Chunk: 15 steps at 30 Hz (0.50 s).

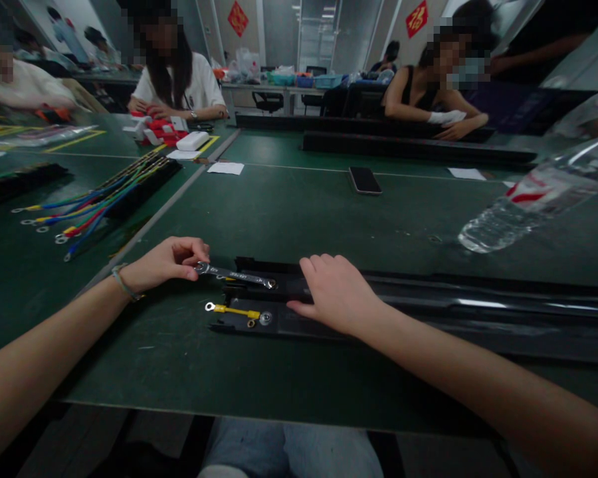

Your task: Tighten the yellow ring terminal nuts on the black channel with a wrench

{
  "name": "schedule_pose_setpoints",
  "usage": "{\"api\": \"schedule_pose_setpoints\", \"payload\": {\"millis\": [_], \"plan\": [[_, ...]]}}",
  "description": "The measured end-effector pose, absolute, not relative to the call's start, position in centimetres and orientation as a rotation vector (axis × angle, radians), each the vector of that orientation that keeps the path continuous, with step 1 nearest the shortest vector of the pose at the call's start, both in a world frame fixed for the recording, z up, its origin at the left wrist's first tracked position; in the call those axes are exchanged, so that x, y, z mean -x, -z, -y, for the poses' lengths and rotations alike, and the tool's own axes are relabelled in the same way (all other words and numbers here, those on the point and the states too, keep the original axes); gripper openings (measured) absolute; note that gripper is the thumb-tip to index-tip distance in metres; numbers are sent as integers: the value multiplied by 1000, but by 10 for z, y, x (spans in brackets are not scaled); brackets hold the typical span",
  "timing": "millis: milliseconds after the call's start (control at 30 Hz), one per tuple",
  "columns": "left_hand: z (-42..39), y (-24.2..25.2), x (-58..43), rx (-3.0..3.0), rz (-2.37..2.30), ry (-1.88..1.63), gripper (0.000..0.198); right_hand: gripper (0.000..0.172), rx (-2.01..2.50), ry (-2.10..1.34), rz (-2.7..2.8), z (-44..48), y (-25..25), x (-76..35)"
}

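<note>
My left hand is closed, its fingers pinching one end of a metal wrench. The wrench's other end rests over a fastener near the left end of a long black channel-shaped rail. My right hand grips this rail across its top, thumb on the near side and fingers over the far side. A short yellow wire with a ring terminal sticks out of the rail's near strip. Beside it sit a bolt head and a small brass-coloured nut.
A plastic water bottle appears tilted at the right. A phone lies beyond the rail. Bundled coloured cables with ring terminals lie at the left. More black rails lie at the back, where other people sit near red and white parts.
</note>
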<state>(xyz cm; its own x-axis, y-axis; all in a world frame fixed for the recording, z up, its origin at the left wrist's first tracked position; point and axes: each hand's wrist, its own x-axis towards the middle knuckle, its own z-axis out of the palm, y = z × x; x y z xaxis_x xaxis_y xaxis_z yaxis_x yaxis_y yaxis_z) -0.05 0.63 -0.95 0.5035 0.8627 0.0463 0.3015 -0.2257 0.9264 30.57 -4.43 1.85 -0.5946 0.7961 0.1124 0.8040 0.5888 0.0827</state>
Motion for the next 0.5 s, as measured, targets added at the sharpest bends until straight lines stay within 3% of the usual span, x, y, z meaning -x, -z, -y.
{"api": "schedule_pose_setpoints", "payload": {"millis": [233, 500], "plan": [[-2, 10, -2, -1706, -740, -592, 25, 54, 1377, 197, 2740, 44, -18, -305], [-4, 9, -1, -1704, -813, -635, 25, 52, 1370, 208, 2733, 44, -17, -306]]}}
